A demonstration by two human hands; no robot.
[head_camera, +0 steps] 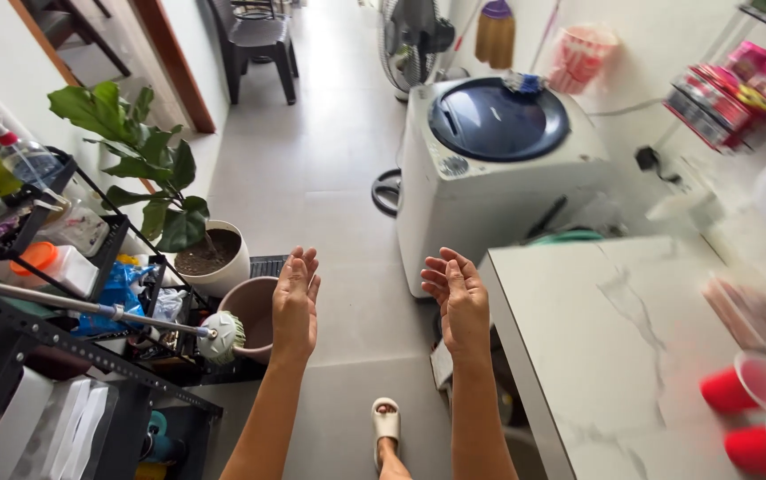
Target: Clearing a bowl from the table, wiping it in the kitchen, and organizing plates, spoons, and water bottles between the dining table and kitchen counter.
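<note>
Both empty: left hand (295, 298) and right hand (458, 298) raised with grip spread, palms facing; two red cups (756, 418) on table (614, 356) untouched, well apart

The counter (614, 338) is white with grey veins like marble. Two red cups (761, 418), white inside, sit at its right edge. The washing machine (490, 178) is white with a dark blue lid. The floor (330, 178) is grey tile.

Left hand (295, 298) open, empty; right hand (459, 298) open, empty
</note>
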